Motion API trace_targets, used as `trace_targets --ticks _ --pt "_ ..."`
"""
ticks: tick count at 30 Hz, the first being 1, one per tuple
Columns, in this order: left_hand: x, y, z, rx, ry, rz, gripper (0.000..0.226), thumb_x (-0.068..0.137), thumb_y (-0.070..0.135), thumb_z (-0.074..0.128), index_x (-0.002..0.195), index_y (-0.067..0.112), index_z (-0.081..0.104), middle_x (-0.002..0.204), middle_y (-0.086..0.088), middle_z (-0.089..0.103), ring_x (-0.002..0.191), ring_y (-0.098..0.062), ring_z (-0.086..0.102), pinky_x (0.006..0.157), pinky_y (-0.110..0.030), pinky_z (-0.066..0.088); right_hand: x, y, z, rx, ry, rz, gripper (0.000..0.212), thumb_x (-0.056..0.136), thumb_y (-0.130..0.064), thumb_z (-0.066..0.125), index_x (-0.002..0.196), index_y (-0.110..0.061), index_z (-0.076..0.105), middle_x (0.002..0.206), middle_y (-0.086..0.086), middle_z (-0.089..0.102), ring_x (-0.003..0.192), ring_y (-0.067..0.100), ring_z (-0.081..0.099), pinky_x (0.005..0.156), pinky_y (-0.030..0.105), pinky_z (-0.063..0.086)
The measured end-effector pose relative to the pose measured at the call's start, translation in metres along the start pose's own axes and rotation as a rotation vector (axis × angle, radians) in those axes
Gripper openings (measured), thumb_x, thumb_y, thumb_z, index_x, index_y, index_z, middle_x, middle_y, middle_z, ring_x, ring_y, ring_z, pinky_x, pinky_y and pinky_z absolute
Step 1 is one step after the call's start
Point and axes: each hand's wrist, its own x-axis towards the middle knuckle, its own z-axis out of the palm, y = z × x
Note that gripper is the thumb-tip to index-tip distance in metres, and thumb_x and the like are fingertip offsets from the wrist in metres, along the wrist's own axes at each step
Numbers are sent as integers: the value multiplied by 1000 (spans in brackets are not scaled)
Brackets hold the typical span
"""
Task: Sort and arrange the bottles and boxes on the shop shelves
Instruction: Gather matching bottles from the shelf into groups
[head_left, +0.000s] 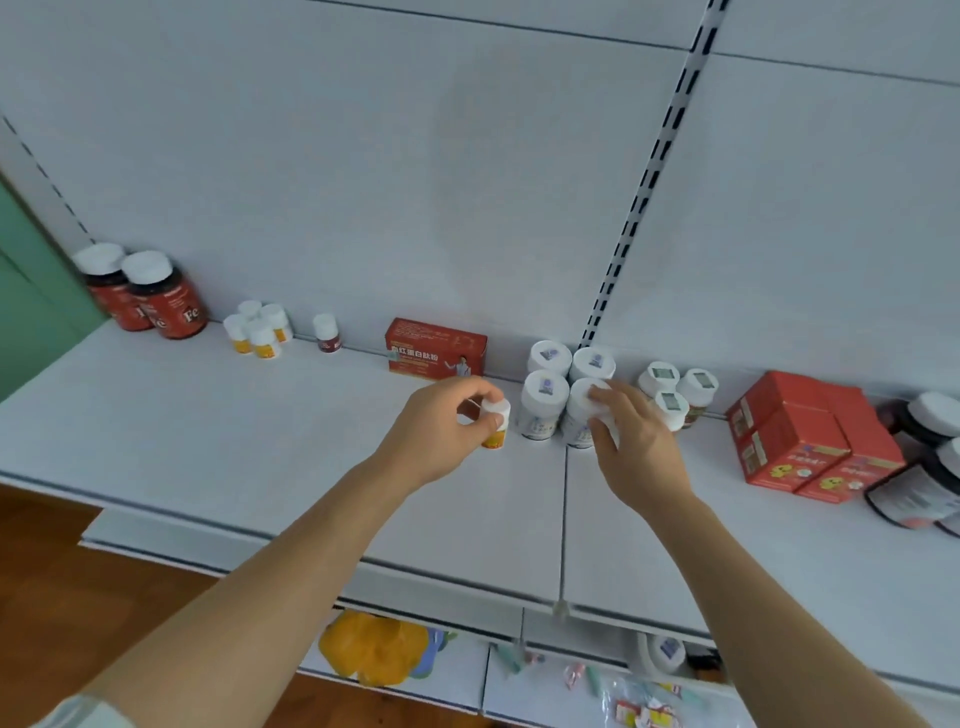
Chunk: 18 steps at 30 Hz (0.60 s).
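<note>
A: Hands first. Left hand, centre of frame, grip closed in a pinch round a small white-capped bottle with a yellow-orange label, fingers on the cap, base at or just above the white metal shelf; can't tell if it's touching.

B: Right hand?

A: Right of centre, fingers curled over the cap and side of a larger white plastic jar, front right one of a block of four white jars. Grip wrapped on it, jar standing on the shelf.

B: Other stock?

A: Red flat carton with white print behind the left hand, against the back panel. Cluster of four matching small yellow-label bottles mid left, single small dark-red-label bottle beside them, two big red bottles far left. Three small white-capped jars and stacked red boxes at right.

B: Risks?

A: Small bottle is held just beside the jar block, so swinging it sideways could knock a neighbour over. It's pinched by the cap only, so it could slip or tilt. Jars are packed touching: dragging the gripped one probably shoves the rest. Likely belongs with the far-left cluster, a long carry past the carton.
</note>
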Motion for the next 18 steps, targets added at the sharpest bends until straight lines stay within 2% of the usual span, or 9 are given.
trace_targets --ticks 3,7,10,12,18 --pt "4 -10 -9 0 -16 26 18 87 23 70 104 27 67 104 15 66 90 6 61 76 -11 46 -3 -8 -1 -71 -20 36 40 88 -9 65 127 -11 57 140 10 50 120 33 53 81 46 55" --pt "12 -19 -20 25 -10 74 23 86 21 70 108 26 65 106 13 66 92 -2 63 83 -25 53 4 -30 -3 -156 88 -62 37 89 -11 62 126 -7 60 141 16 49 125 37 48 93 45 47" --pt "14 -23 -31 26 22 80 29 86 19 70 114 25 65 107 14 63 94 -4 63 84 -28 55 18 -52 3 -155 140 -194 34 90 -11 58 122 -1 62 136 19 54 130 39 45 102 48 44" --pt "13 -30 -41 55 25 76 32 87 19 69 118 25 65 108 16 61 96 -5 62 85 -29 55 26 -68 13 -133 135 -253 32 91 -12 58 120 1 63 133 19 56 131 39 45 103 48 44" --pt "8 -66 -81 214 53 26 37 88 20 66 125 21 62 121 7 61 103 -11 61 91 -32 53 42 -115 59 -22 70 -341 35 89 -15 62 121 -2 64 127 17 60 128 38 48 104 46 44"
